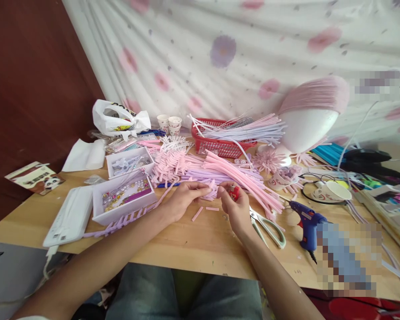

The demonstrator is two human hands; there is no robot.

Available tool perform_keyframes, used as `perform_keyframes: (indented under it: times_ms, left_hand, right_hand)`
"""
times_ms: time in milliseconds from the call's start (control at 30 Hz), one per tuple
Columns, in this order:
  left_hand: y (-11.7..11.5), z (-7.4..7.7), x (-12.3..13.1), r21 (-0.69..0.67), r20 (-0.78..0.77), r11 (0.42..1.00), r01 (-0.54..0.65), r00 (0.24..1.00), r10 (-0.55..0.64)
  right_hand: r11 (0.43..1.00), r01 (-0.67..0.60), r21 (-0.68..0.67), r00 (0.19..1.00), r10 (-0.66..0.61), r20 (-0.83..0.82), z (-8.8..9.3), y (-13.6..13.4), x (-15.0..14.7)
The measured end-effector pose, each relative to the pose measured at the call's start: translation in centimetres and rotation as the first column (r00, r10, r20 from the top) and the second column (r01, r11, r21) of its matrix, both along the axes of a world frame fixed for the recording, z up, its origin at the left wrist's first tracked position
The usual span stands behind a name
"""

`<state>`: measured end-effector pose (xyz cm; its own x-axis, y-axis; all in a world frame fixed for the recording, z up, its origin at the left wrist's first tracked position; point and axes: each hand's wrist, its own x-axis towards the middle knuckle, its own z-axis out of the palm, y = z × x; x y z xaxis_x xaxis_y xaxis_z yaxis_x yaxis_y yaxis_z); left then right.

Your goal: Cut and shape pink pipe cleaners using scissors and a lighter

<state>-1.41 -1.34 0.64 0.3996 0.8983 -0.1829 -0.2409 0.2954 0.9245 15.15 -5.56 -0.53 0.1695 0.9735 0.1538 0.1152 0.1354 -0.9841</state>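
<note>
My left hand (pixel 183 200) pinches a short pink pipe-cleaner piece (pixel 210 192) at its fingertips. My right hand (pixel 235 206) is closed round a small red object (pixel 234 192) and touches the same pink piece. Both hands hover over the wooden table (pixel 193 242), just in front of a heap of pink and lilac pipe cleaners (pixel 220 171). Two cut pink bits (pixel 203 211) lie on the table below the hands. White-handled scissors (pixel 268 226) rest just right of my right wrist.
A blue glue gun (pixel 306 222) stands right of the scissors. White trays of beads (pixel 125 195) and a white power strip (pixel 70 215) sit on the left. A red basket (pixel 220 142), paper cups (pixel 170 123), a white foam head (pixel 306 126) and cables lie behind.
</note>
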Motion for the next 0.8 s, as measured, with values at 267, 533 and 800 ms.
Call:
perform_keyframes:
  times_ms: [267,533,800]
  left_hand:
    - [-0.6,0.9,0.0,0.037,0.02,0.999,0.022,1.0,-0.023]
    - [-0.2,0.7,-0.4,0.075,-0.001,0.997,0.007,1.0,-0.007]
    - [0.5,-0.2,-0.5,0.024,0.047,0.995,-0.093,0.995,0.091]
  right_hand:
    - [0.998,-0.029,0.049,0.999,0.031,-0.033,-0.1,-0.1,-1.4]
    - [0.996,0.078,0.05,0.995,-0.081,0.05,0.0,-0.1,-0.5]
    - [0.982,0.19,0.005,0.981,-0.19,-0.029,0.2,-0.2,-0.3]
